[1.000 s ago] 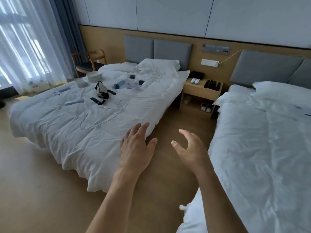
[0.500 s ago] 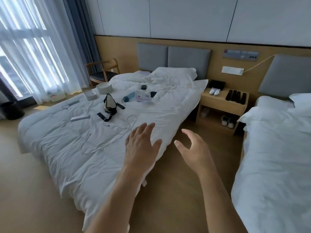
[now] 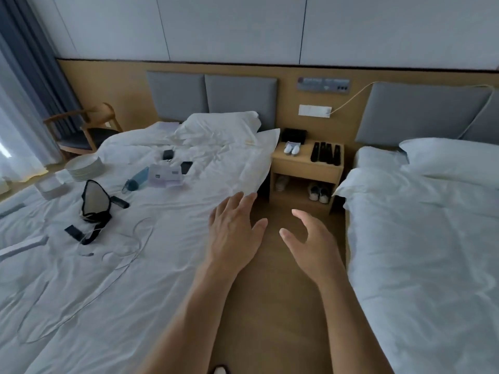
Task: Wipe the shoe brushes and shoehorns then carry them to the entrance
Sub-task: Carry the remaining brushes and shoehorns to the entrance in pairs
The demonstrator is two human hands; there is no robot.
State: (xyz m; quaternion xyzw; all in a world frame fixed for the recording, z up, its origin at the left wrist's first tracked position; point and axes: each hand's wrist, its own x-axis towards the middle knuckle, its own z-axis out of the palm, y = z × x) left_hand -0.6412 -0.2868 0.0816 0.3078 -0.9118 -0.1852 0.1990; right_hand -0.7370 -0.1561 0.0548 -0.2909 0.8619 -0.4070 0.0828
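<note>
Both hands empty: left hand (image 3: 235,233) fingers straight, right hand (image 3: 313,244) loosely curved, raised over the aisle floor. Dark brushes and shoehorns (image 3: 325,153) lie side by side on the nightstand (image 3: 305,168), well ahead. Advisable: walk close before reaching, and find a cloth first; none identifiable.

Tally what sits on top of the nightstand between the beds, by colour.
Black: 5, the box at the back and the four long slim pieces lying side by side.
White: 2, the pair of small items in front of the box.
Total: 7 on the nightstand.
</note>
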